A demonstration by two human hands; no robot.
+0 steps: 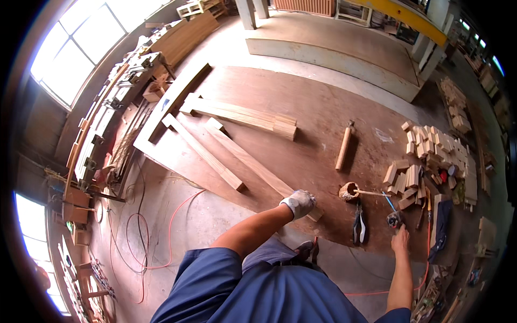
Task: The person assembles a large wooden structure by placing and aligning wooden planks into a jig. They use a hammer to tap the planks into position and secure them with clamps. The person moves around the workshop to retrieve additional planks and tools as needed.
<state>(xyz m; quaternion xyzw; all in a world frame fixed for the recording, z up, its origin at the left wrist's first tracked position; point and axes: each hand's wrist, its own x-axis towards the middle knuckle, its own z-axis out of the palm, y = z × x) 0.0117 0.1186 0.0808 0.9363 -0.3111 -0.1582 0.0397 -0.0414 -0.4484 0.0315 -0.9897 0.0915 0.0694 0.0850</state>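
Observation:
My left hand [300, 204], in a pale work glove, is closed over the near end of a long wooden beam [250, 164] lying on the brown worktable [318, 156]. My bare right hand [400, 240] reaches forward at the table's near right, its fingers curled. Right at its fingertips is a small dark tool with a shiny part [395, 219]; what the fingers grip is partly hidden. A thin blue rod [388, 201] extends from beside this tool. Left of it lie pliers [358, 226] with black and light handles, and a round brown pot [349, 191] with a stick across its rim.
A wooden-handled hammer [343, 146] lies mid-table. More beams [242, 116] and a narrower one [204, 153] lie at the left. Cut wood blocks [431, 142] are heaped at the right. An orange hose [429, 231] runs past my right arm; a pink hose [171, 237] coils on the floor.

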